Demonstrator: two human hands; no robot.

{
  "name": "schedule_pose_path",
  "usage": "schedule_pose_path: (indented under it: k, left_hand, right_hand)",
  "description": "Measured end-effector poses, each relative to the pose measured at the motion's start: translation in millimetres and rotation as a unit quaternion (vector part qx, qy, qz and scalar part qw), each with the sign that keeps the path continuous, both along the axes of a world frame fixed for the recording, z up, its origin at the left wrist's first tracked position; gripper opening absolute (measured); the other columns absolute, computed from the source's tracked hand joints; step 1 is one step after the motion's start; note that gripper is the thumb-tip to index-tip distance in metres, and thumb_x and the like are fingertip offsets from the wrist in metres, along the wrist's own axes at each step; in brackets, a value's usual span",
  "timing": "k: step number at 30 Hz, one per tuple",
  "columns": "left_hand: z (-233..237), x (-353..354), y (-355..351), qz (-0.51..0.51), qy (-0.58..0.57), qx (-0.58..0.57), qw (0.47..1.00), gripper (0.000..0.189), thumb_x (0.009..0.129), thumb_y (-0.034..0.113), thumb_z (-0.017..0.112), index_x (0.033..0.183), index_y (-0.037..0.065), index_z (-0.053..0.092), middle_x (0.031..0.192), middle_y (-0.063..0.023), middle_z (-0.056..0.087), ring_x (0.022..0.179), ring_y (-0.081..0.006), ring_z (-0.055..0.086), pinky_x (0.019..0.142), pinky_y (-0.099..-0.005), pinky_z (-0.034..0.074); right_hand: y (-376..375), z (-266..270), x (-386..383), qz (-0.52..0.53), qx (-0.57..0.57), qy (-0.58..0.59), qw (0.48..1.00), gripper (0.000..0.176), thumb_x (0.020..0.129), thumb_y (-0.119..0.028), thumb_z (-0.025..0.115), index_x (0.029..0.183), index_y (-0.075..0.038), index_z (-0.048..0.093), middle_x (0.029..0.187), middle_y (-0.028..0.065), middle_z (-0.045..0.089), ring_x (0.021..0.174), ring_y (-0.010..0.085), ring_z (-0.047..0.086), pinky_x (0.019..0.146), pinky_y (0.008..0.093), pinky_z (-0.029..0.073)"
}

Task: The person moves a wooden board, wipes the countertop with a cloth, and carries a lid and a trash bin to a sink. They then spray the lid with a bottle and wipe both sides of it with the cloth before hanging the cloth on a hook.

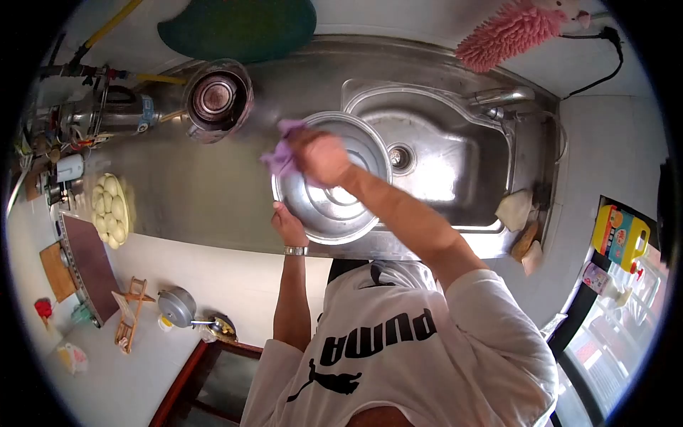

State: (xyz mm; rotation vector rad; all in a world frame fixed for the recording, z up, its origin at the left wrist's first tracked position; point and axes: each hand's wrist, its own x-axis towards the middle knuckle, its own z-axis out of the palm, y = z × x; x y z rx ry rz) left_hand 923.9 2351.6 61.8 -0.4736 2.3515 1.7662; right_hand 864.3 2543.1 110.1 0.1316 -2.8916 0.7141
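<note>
A wide, shiny metal basin [363,167] with ring-shaped steps inside lies at the left side of the sink, overlapping its edge in this view. My left hand [290,225] grips its near left rim; a metal-band watch sits on that wrist. My right hand [324,158] is slightly blurred and closed around a purple cloth [279,161], over the basin's upper left part. Folds of the cloth stick out past the far left rim. My right forearm crosses over the basin and the sink.
The steel sink [455,164] with its drain and a faucet [506,95] is on the right. Left stand a glass bowl [245,114] with a metal piece inside and a plate of pale oval items [109,208]. Cloths [514,211] lie at the sink's right corner.
</note>
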Motion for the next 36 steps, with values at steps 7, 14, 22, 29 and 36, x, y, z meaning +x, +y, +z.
schedule_pose_path:
  k: [7,14,22,29,36]
  left_hand:
    - [-17.3,6.8,-9.6,0.052,-0.021,0.012,0.998,0.053,0.096,0.045,0.039,0.068,0.001,0.049,0.064,0.0003,0.046,0.059,-0.0120,0.039,0.053,-0.0314,0.034]
    - [2.4,3.9,5.6,0.079,-0.080,0.073,0.991,0.058,0.095,0.047,0.038,0.100,-0.007,0.059,0.095,-0.0118,0.063,0.082,-0.0198,0.057,0.071,-0.0342,0.046]
    - [-34.1,14.3,15.6,0.057,-0.047,0.236,0.969,0.062,0.095,0.050,0.037,0.084,-0.007,0.056,0.084,-0.0085,0.059,0.074,-0.0173,0.053,0.069,-0.0327,0.045]
    - [21.8,20.5,33.8,0.025,-0.048,-0.035,0.998,0.064,0.095,0.051,0.037,0.101,-0.009,0.056,0.095,-0.0151,0.060,0.084,-0.0219,0.052,0.075,-0.0369,0.044]
    - [8.7,23.1,31.8,0.064,0.017,0.012,0.998,0.053,0.096,0.046,0.038,0.073,-0.001,0.047,0.071,-0.0014,0.046,0.065,-0.0141,0.039,0.058,-0.0329,0.034]
  right_hand:
    - [92.8,-50.7,91.6,-0.257,-0.198,-0.103,0.940,0.036,0.079,-0.016,0.052,0.114,-0.008,0.056,0.099,0.0191,0.062,0.090,0.0388,0.059,0.078,0.0444,0.048]
    - [12.3,-50.6,171.8,-0.338,-0.182,0.005,0.923,0.047,0.084,-0.014,0.054,0.130,-0.007,0.045,0.125,0.0193,0.052,0.103,0.0361,0.058,0.081,0.0382,0.052]
    - [-32.1,5.5,153.9,0.003,-0.145,0.046,0.988,0.047,0.063,-0.009,0.063,0.109,-0.006,0.060,0.131,0.0098,0.050,0.120,0.0272,0.049,0.094,0.0394,0.043]
    - [-3.1,6.5,160.8,-0.013,-0.034,0.103,0.994,0.034,0.070,-0.014,0.056,0.101,-0.002,0.062,0.120,0.0162,0.056,0.113,0.0288,0.053,0.097,0.0413,0.040]
    - [25.5,-0.6,56.9,-0.120,0.008,-0.049,0.992,0.030,0.073,-0.013,0.053,0.101,-0.004,0.061,0.103,0.0177,0.062,0.093,0.0309,0.061,0.079,0.0397,0.049]
